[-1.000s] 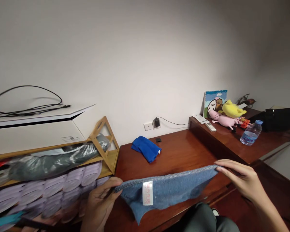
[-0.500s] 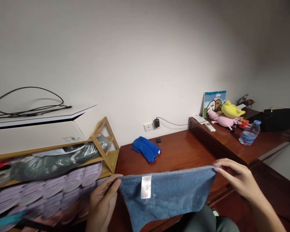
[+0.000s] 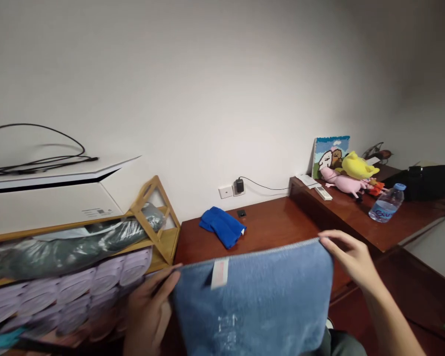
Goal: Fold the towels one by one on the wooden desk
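A blue-grey towel (image 3: 270,296) hangs stretched between my two hands, its stitched upper edge slanting up to the right. My left hand (image 3: 150,306) pinches the upper left corner between thumb and fingers. At the upper right corner, my right hand (image 3: 350,257) has the same kind of pinch. A white label (image 3: 219,273) is attached near the left part of the top edge. Lower down, pale printed marks show on the fabric. The towel's bottom runs partly out of view. Beyond it, a folded bright blue cloth (image 3: 223,226) lies on the brown desk (image 3: 270,222).
On the raised desk section at right are a water bottle (image 3: 387,203), a white remote (image 3: 323,193), a pink plush toy (image 3: 344,183), a yellow plush toy (image 3: 359,166) and a picture (image 3: 330,153). A wooden rack (image 3: 172,242) with lilac slippers (image 3: 74,291) and a white box (image 3: 48,207) stands left.
Both hands still grip the towel's corners. The right hand has risen, and the towel now hangs flatter, showing more of its surface. The camera view has shifted slightly.
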### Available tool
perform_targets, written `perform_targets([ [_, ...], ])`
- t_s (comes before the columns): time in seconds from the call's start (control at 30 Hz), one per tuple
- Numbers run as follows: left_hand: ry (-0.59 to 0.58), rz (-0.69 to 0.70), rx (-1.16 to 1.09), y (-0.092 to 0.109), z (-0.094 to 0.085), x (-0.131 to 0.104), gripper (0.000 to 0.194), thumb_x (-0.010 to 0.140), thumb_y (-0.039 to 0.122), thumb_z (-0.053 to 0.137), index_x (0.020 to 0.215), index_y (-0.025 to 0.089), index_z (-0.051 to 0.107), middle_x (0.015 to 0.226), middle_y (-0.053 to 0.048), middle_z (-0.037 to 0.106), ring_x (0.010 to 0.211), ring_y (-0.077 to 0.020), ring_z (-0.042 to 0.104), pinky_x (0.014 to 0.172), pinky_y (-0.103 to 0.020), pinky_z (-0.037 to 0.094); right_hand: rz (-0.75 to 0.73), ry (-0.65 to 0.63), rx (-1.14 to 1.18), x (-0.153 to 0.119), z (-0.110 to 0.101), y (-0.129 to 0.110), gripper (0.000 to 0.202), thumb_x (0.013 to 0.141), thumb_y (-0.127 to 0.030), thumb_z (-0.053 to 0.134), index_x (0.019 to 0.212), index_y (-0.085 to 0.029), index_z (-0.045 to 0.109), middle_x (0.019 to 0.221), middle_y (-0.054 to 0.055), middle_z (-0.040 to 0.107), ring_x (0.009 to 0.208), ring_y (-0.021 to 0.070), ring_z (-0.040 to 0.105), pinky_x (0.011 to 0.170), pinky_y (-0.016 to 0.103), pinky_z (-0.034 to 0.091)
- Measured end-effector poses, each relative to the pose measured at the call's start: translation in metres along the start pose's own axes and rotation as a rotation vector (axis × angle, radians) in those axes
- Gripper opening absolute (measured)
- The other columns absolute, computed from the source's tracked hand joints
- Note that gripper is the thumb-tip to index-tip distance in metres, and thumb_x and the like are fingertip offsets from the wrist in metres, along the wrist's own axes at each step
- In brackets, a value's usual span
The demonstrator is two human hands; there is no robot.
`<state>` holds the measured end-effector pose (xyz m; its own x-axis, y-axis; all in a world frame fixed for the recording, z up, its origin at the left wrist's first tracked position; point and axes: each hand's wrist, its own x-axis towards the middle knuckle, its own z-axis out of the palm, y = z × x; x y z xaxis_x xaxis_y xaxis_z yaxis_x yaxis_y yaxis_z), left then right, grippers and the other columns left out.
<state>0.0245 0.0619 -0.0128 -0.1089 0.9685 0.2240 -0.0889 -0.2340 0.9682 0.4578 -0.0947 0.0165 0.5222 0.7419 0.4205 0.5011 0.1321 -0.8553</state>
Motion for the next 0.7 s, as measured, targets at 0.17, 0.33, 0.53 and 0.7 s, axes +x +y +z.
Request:
perform_targets([
  [0.17, -0.070, -0.135, 0.021, -0.098, 0.047, 0.067, 0.059, 0.063, 0.055, 0.090, 0.102, 0.012, 0.078, 0.104, -0.015, 0.081, 0.098, -0.0271, 0.076, 0.090, -0.039, 0.061, 0.088, -0.157, -0.014, 0.073, 0.085, 0.082, 0.056, 0.085, -0.066, 0.068, 0.109, -0.016, 0.078, 0.110, 0.014, 0.080, 0.099, 0.0262, 0.074, 0.090, 0.039, 0.060],
  [0.33, -0.002, -0.051, 0.390, -0.185, 0.055, 0.087, 0.042, 0.082, 0.052, 0.071, 0.103, 0.016, 0.078, 0.115, -0.019, 0.079, 0.117, -0.0334, 0.072, 0.108, -0.052, 0.052, 0.161, -0.115, -0.164, 0.064, 0.168, 0.159, 0.059, 0.094, -0.059, 0.048, 0.119, -0.012, 0.075, 0.125, 0.021, 0.075, 0.119, 0.0323, 0.070, 0.109, 0.050, 0.051],
  [0.53, -0.312, 0.282, 0.808, -0.243, 0.040, 0.007, 0.044, 0.098, 0.048, 0.051, 0.126, 0.024, 0.075, 0.144, -0.010, 0.068, 0.140, -0.0310, 0.058, 0.119, -0.051, 0.045, 0.011, -0.280, -0.511, -0.044, 0.210, 0.223, 0.054, 0.103, -0.046, 0.038, 0.145, -0.022, 0.063, 0.156, 0.011, 0.056, 0.147, 0.0302, 0.048, 0.124, 0.052, 0.037],
  [0.7, -0.518, 0.391, 1.152, -0.267, 0.028, -0.046, 0.054, 0.104, 0.043, 0.045, 0.157, 0.032, 0.046, 0.166, -0.006, 0.045, 0.153, -0.0275, 0.042, 0.125, -0.053, 0.037, 0.037, -0.477, -0.723, -0.074, 0.208, 0.230, 0.059, 0.106, -0.043, 0.035, 0.160, -0.022, 0.045, 0.168, 0.008, 0.038, 0.158, 0.0290, 0.028, 0.130, 0.055, 0.022],
])
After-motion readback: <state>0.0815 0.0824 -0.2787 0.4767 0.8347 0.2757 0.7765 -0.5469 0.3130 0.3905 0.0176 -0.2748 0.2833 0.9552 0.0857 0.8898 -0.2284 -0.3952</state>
